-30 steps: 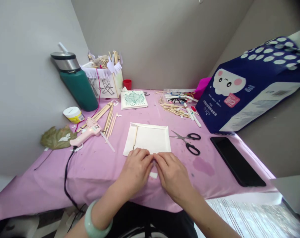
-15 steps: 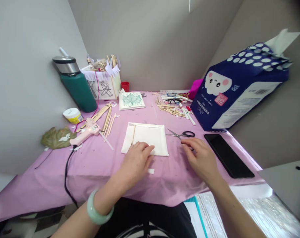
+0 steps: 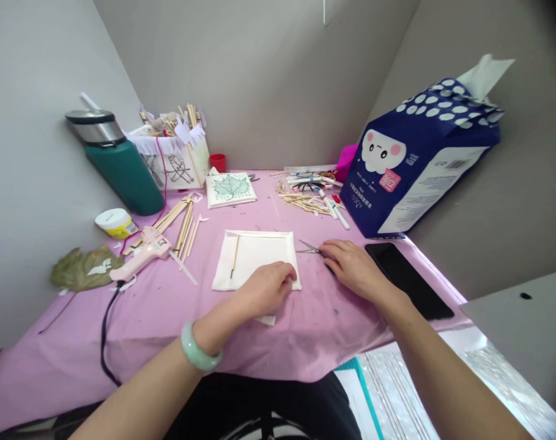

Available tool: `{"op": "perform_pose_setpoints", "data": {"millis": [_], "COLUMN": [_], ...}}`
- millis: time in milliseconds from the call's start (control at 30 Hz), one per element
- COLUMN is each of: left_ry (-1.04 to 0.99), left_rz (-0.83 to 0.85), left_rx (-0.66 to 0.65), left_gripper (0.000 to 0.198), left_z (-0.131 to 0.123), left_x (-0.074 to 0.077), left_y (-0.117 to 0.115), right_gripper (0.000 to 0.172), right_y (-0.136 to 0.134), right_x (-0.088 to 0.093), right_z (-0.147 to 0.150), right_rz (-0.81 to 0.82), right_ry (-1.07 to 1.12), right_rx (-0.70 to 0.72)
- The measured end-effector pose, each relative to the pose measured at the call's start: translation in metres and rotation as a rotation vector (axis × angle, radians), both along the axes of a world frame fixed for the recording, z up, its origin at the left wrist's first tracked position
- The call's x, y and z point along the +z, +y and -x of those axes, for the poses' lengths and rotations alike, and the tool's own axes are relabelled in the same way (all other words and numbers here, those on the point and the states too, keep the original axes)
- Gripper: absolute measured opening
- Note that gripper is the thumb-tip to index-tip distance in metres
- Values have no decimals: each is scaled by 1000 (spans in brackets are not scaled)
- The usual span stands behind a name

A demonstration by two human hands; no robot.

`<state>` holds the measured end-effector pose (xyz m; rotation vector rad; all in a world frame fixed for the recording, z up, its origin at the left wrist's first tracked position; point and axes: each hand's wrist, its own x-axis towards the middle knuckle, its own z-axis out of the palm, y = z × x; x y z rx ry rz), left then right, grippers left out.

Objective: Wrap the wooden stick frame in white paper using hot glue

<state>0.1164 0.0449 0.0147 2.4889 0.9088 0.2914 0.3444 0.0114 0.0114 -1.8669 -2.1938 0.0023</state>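
Note:
A white square canvas [image 3: 254, 253] lies back side up on the pink tablecloth [image 3: 167, 305], with a thin wooden stick [image 3: 234, 257] on its left part. My left hand [image 3: 266, 290], a jade bangle on its wrist, rests with curled fingers on the canvas's near right corner. My right hand [image 3: 353, 267] lies over the handles of the scissors [image 3: 309, 247], whose blades poke out to the left; its fingers curl around them. A small white paper scrap [image 3: 266, 320] lies just under my left hand.
A black phone [image 3: 406, 278] lies right of my right hand. Behind it stands a big blue tissue pack [image 3: 415, 162]. At left are a pink glue gun [image 3: 140, 256] with cord, loose sticks [image 3: 183, 220], a green flask [image 3: 117, 165], a dry leaf [image 3: 80, 269], a leaf-painted canvas [image 3: 230, 188].
My right hand left the canvas's near edge, swung right and now covers the scissors' handles. My left hand stayed on the canvas. The view shifted a little to the right.

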Motion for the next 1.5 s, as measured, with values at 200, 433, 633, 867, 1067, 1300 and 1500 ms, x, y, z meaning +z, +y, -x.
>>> {"op": "perform_pose_setpoints", "data": {"millis": [200, 433, 633, 867, 1067, 1300, 1500], "left_ry": [161, 116, 86, 82, 24, -14, -11], "left_rz": [-158, -130, -97, -49, 12, 48, 30], "left_rx": [-39, -3, 4, 48, 16, 75, 51], "left_gripper": [25, 16, 16, 17, 18, 17, 19], "left_z": [-7, -8, -10, -12, -9, -7, -8], "left_x": [1, 3, 0, 2, 5, 1, 0], "left_y": [-7, -8, -3, -2, 0, 2, 5], "right_gripper": [30, 23, 17, 25, 33, 32, 31], "right_y": [-17, -38, -60, -85, -99, -101, -98], "right_x": [1, -1, 11, 12, 7, 7, 10], "right_z": [-4, -2, -5, -14, -15, -4, 3], "right_rz": [74, -2, 19, 100, 58, 71, 123], "right_ry": [-154, -150, 57, 185, 217, 183, 148], "right_rx": [-193, -186, -158, -54, 38, 71, 59]}}
